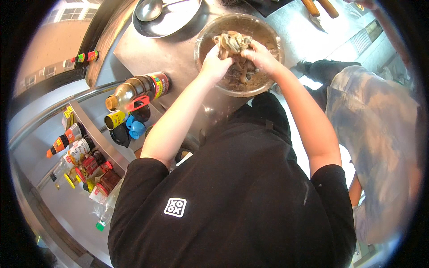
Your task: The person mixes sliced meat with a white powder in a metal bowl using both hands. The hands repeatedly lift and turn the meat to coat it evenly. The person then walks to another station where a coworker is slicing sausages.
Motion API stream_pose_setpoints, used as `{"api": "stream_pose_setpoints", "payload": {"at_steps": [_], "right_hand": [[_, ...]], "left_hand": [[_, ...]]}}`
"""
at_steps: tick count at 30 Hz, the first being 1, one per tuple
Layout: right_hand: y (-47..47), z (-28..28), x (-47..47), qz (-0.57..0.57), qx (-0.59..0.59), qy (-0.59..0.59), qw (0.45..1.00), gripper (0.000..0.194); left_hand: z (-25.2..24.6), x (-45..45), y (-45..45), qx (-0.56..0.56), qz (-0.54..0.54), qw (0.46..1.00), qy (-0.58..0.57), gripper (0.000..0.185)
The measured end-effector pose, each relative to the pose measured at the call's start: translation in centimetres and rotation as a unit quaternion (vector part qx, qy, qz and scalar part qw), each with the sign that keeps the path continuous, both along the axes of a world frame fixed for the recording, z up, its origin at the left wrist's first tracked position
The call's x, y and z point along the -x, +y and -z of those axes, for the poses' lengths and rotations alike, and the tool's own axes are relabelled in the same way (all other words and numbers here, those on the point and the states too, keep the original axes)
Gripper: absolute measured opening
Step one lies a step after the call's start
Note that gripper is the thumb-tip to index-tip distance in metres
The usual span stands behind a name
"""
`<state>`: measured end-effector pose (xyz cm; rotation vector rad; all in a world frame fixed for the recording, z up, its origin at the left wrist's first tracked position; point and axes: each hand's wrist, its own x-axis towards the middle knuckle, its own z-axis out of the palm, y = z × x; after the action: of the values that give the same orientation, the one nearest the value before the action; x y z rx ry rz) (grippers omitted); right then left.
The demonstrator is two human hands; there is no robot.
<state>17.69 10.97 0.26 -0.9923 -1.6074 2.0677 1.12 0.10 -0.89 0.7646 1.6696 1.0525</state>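
A round metal bowl (278, 67) stands on the steel counter in front of me, with murky brownish liquid and limp pieces of food in it. Over the bowl, my left hand (216, 65) and my right hand (260, 57) together hold a clump of pale, slippery strips of food (232, 42), which look like mushrooms or offal; I cannot tell which. The clump is lifted above the liquid, and more strips lie or hang below it between my hands. Both hands are bare and look wet.
A metal ladle (149, 9) rests in a wide pan (167, 28) beyond the bowl. Left of me are a large bottle of dark liquid (134, 90), a blue plastic cup (136, 129) and a shelf of sauce bottles (77, 150). A person in patterned clothing (372, 134) is close on my right, near a cleaver (360, 42).
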Motion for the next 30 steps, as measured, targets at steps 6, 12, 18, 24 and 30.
{"api": "stream_pose_setpoints", "payload": {"at_steps": [6, 12, 18, 24, 30], "right_hand": [[0.0, -3.6, -2.6, -0.180, -0.216, -0.274, 0.919, 0.044], [-1.1, -3.2, -3.1, -0.169, -0.266, -0.325, 0.892, 0.040], [-0.9, -2.9, -3.3, -0.099, -0.297, -0.266, 0.912, 0.041], [-0.7, -2.7, -2.1, 0.072, 0.050, -0.081, 0.993, 0.045], [-1.5, -1.5, -2.9, 0.094, 0.252, 0.128, 0.955, 0.043]], "left_hand": [[-1.5, 0.7, -2.6, 0.032, 0.147, 0.956, 0.251, 0.046], [-4.0, 0.5, -2.8, 0.098, 0.082, 0.988, 0.082, 0.047], [-4.1, 0.7, -1.8, 0.111, -0.063, 0.992, -0.019, 0.056], [-3.5, 0.7, -1.3, 0.096, -0.146, 0.944, -0.278, 0.047], [-2.7, 0.0, -0.8, 0.097, -0.164, 0.915, -0.355, 0.042]]}}
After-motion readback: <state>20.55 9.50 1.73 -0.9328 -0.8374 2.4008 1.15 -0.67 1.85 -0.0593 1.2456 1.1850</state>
